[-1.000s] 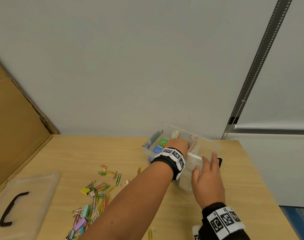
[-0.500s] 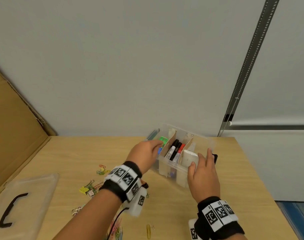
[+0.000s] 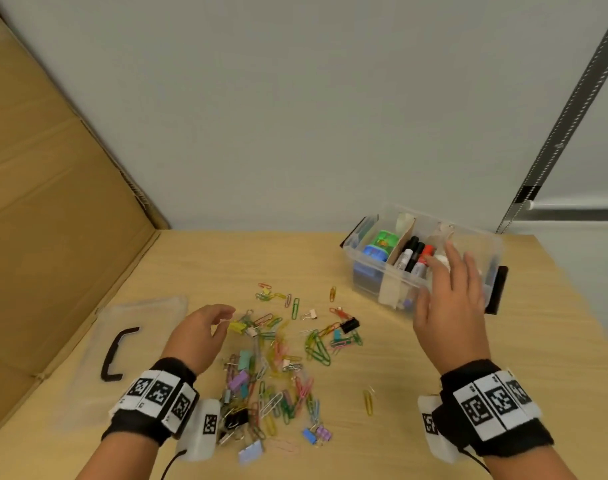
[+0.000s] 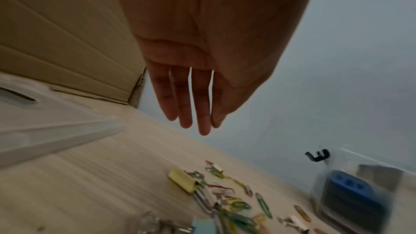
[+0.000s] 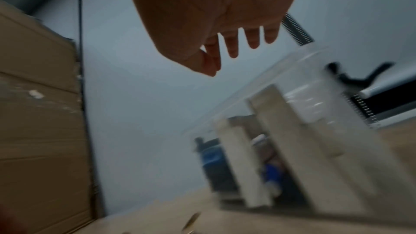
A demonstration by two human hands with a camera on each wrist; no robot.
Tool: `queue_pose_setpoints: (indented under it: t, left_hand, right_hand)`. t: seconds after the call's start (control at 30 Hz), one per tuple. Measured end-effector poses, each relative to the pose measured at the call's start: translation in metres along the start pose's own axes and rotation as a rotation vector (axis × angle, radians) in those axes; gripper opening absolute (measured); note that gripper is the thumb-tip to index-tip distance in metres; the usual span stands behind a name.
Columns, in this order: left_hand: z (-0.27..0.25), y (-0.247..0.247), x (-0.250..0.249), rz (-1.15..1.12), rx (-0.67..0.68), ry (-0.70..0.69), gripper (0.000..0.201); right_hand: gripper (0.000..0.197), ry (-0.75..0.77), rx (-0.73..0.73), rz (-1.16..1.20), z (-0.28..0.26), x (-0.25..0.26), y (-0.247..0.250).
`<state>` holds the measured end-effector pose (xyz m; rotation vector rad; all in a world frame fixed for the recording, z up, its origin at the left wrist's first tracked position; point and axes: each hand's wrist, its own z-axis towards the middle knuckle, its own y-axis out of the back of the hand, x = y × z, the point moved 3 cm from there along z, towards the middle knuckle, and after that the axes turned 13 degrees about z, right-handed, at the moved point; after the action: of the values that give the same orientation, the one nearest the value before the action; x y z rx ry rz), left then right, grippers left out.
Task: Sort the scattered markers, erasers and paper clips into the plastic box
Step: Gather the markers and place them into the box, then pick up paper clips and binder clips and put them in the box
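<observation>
A clear plastic box (image 3: 371, 268) with cardboard dividers stands at the table's back right. It holds markers (image 3: 412, 255) in the middle compartment and blue and green erasers (image 3: 380, 245) in the left one. My right hand (image 3: 448, 292) hovers open at the box's front right corner, fingers spread, holding nothing. A heap of coloured paper clips and binder clips (image 3: 278, 362) lies in the table's middle. My left hand (image 3: 205, 323) hangs just left of the heap, above a yellow binder clip (image 4: 183, 180), fingers loose and empty (image 4: 191, 113).
The box's clear lid (image 3: 139, 341) with a black handle (image 3: 117, 355) lies at the left. A cardboard sheet (image 3: 53, 202) leans along the left side. A single yellow clip (image 3: 368, 401) lies apart, near the front. A grey wall stands behind the table.
My left hand has pulled back from the box to the left side of the clip heap. The right hand has lifted slightly off the box. The view has tilted down.
</observation>
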<state>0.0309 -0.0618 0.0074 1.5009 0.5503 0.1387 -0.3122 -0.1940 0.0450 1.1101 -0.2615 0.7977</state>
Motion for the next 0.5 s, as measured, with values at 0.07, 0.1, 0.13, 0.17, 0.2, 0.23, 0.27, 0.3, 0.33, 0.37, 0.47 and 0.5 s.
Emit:
queue_pose_setpoints:
  t: [0.07,0.1,0.13,0.17,0.2,0.23,0.27,0.3,0.33,0.37,0.47,0.5]
  left_hand:
    - [0.007,-0.005,0.01,0.103,0.111,-0.017,0.031]
    - [0.011,-0.007,0.01,0.153,0.165,-0.041,0.034]
    - [0.016,-0.01,0.008,0.193,0.21,-0.069,0.036]
    - [0.022,-0.013,0.006,0.225,0.249,-0.1,0.038]
    - [0.028,-0.016,0.004,0.253,0.273,-0.133,0.039]
    - [0.034,-0.018,0.001,0.279,0.288,-0.166,0.04]
    - [0.039,-0.019,-0.001,0.302,0.291,-0.194,0.039]
    - [0.044,-0.02,-0.002,0.319,0.286,-0.218,0.037]
    - [0.047,-0.02,-0.003,0.331,0.279,-0.24,0.034]
    - [0.049,-0.022,-0.003,0.34,0.276,-0.259,0.031]
    - [0.053,-0.027,0.002,0.35,0.285,-0.309,0.027]
    - [0.053,-0.029,0.004,0.347,0.286,-0.324,0.028]
  right_hand:
    - [0.04,0.113,0.053,0.068,-0.012,0.028,-0.011]
    - [0.037,0.164,0.103,0.096,-0.016,0.041,-0.021]
    - [0.034,0.2,0.173,0.114,-0.019,0.052,-0.033]
    - [0.032,0.216,0.257,0.126,-0.021,0.063,-0.048]
    - [0.031,0.215,0.347,0.136,-0.022,0.071,-0.064]
    - [0.032,0.206,0.434,0.135,-0.021,0.077,-0.082]
    - [0.034,0.193,0.513,0.118,-0.019,0.081,-0.099]
    - [0.037,0.177,0.583,0.089,-0.016,0.084,-0.116]
    - [0.041,0.164,0.646,0.048,-0.013,0.085,-0.13]
    - [0.044,0.152,0.703,0.001,-0.011,0.085,-0.142]
    - [0.049,0.112,0.823,-0.153,-0.004,0.081,-0.168]
    - [0.046,0.1,0.846,-0.192,-0.004,0.079,-0.173]
